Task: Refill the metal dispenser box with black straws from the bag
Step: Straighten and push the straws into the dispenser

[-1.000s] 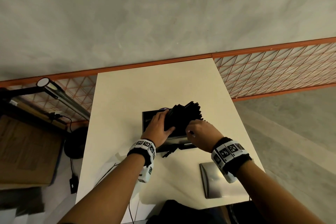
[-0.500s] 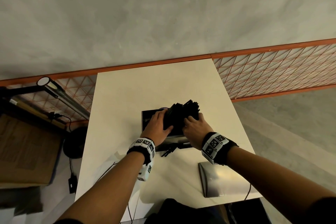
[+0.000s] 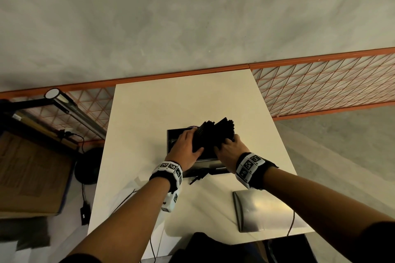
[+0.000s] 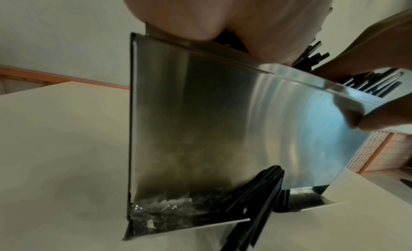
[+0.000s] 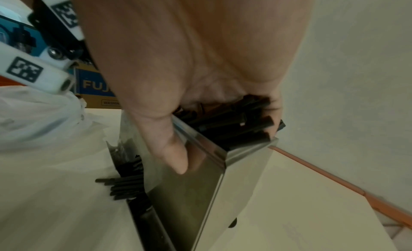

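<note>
The metal dispenser box [image 3: 171, 139] stands open-topped mid-table. A thick bundle of black straws [image 3: 213, 134] slants across its opening, the far end raised. My left hand [image 3: 187, 146] grips the bundle from the left. My right hand [image 3: 228, 149] holds its right end; in the right wrist view the fingers [image 5: 275, 106] curl over the straw ends [image 5: 245, 124] and the thumb [image 5: 176, 154] lies on the box's front wall [image 5: 196, 193]. A few straws [image 4: 256, 202] stick out of the tray at the box's foot. A clear plastic bag [image 5: 33, 113] lies behind my wrist.
The box's flat metal lid [image 3: 263, 209] lies on the white table [image 3: 171, 102] near the front right corner. An orange mesh rail [image 3: 320, 85] runs behind the table. A lamp arm [image 3: 70, 107] and a cardboard box [image 3: 32, 173] are at the left.
My right hand moved from in front of the bundle to its right end and took hold. The bundle has dropped lower toward the box's opening. My left hand has kept its grip.
</note>
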The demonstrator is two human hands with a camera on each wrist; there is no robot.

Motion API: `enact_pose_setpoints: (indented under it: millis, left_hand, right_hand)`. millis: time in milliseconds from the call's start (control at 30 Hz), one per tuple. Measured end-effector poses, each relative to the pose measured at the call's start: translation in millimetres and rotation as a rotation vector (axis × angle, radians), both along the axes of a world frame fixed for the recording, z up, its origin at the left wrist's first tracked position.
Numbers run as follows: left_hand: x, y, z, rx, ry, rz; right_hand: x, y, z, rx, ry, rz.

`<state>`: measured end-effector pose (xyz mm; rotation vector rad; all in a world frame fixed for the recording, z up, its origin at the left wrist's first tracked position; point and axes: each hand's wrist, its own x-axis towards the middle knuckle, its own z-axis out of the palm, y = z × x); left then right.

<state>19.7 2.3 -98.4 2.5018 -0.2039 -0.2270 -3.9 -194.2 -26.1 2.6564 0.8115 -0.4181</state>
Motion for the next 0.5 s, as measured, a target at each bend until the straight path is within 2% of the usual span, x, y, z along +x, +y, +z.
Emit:
enact_pose_setpoints:
  millis: [167, 267, 400, 500]
  left_hand:
    - [0.6, 0.4, -0.5, 0.001, 0.012, 0.001]
    - [0.8, 0.0, -0.4, 0.004, 0.009, 0.003]
    - [1.2, 0.2, 0.3, 0.004, 0.014, -0.001]
    - [0.9, -0.3, 0.7, 0.003, 0.011, -0.008]
  right_hand:
    - [17.9, 7.3, -16.1, 0.073, 0.034, -0.029]
    - [26.5, 16.4, -21.7, 0.137, 0.026, -0.143]
    - [34.6, 22.9, -28.3, 0.105, 0.097, -0.273]
    - [32.0, 22.8, -23.3, 0.013, 0.179, -0.305]
